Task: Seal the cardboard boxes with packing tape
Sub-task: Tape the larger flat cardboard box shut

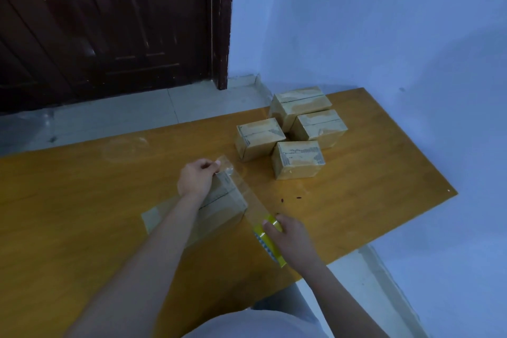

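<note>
Seemingly four boxes (290, 129) sit taped; my left hand (196, 178) pinches the tape's end (226, 163) over the fifth box (222, 200), my right hand (288, 233) grips the roll (267, 239).

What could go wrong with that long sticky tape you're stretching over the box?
1. The clear strip hangs in the air between the left hand and the roll in the right hand; if it sags or twists, it may stick to itself or wrinkle.
2. It runs at an angle to the box, so it might land off the seam.
3. Only the left hand steadies the box, so pulling could slide it along the table.
</note>
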Demonstrator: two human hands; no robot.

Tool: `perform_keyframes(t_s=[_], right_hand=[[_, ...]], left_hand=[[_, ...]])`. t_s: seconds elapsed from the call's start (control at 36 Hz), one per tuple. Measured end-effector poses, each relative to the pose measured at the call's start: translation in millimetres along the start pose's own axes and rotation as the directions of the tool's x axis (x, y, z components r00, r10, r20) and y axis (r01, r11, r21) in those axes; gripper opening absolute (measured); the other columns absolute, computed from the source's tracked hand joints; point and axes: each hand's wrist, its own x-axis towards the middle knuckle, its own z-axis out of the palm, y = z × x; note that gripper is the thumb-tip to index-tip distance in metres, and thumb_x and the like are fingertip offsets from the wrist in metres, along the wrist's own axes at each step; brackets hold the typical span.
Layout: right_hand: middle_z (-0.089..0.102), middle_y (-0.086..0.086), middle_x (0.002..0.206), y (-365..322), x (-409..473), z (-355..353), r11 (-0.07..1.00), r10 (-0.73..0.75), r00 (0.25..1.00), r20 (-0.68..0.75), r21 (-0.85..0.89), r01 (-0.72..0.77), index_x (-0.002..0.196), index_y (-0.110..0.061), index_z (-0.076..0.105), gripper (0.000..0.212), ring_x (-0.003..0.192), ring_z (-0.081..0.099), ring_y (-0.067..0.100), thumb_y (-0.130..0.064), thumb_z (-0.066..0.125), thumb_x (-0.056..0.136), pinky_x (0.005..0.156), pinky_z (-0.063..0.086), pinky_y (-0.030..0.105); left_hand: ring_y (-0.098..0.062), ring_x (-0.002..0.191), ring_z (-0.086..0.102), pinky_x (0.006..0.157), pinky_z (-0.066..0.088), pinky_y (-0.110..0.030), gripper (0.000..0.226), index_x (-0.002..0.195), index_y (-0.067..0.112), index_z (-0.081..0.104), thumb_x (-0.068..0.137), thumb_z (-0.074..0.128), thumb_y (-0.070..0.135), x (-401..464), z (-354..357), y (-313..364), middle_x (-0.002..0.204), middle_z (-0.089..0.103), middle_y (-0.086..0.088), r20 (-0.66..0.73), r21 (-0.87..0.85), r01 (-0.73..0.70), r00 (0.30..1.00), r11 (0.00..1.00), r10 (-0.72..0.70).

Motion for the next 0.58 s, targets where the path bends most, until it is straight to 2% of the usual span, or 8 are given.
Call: perform_keyframes(t_s=[0.14,0.33,0.42,0.5,0.58], right_hand=[[0.034,0.004,0.06,7.0,1.7,3.7,0.996,-0.046,0.999,0.007,0.08,0.045,0.068,-0.014,0.039,0.037,0.053,0.033,0.011,-0.037,0.051,0.094,0.049,0.023,0.023],[0.035,-0.002,0.057,9.3,3.3,13.3,0.985,-0.056,0.997,0.056,0.163,0.046,0.068,-0.016,0.04,0.036,0.05,0.032,0.008,-0.037,0.051,0.095,0.046,0.027,0.019],[0.035,-0.004,0.055,12.0,3.3,18.0,0.982,-0.06,0.996,0.067,0.182,0.047,0.068,-0.016,0.041,0.036,0.048,0.033,0.007,-0.038,0.051,0.095,0.048,0.027,0.019],[0.04,0.0,0.058,15.0,3.8,20.3,0.979,-0.056,0.996,0.073,0.201,0.04,0.07,-0.015,0.045,0.036,0.051,0.037,0.01,-0.041,0.051,0.094,0.051,0.031,0.024],[0.036,-0.005,0.054,14.1,4.7,18.1,0.978,-0.068,0.996,0.058,0.2,0.055,0.065,-0.017,0.041,0.037,0.046,0.033,0.004,-0.037,0.052,0.095,0.047,0.028,0.017]], left_hand=[[-0.019,0.082,0.058,0.069,0.04,-0.03,0.024,0.079,0.024,0.069,0.089,0.062,0.044,2.4,-0.4,1.5,0.087,0.067,0.004,0.014,-0.056,0.068,0.998,0.996,-0.067],[-0.024,0.086,0.063,0.079,0.047,-0.036,0.023,0.073,0.021,0.068,0.088,0.065,0.039,4.1,-3.3,-2.0,0.082,0.07,-0.001,0.021,-0.174,0.095,0.995,0.98,-0.093],[-0.023,0.087,0.064,0.082,0.048,-0.038,0.022,0.076,0.021,0.07,0.086,0.066,0.04,5.1,-4.2,-2.0,0.083,0.07,0.0,0.027,-0.177,0.114,0.993,0.978,-0.111],[-0.021,0.087,0.063,0.079,0.047,-0.036,0.022,0.077,0.023,0.07,0.086,0.066,0.043,5.0,-4.1,-1.4,0.085,0.07,0.001,0.025,-0.165,0.125,0.992,0.978,-0.122],[-0.021,0.086,0.063,0.079,0.049,-0.037,0.023,0.073,0.025,0.069,0.086,0.066,0.044,5.4,-3.2,0.2,0.086,0.07,0.002,0.024,-0.153,0.131,0.991,0.979,-0.129]])
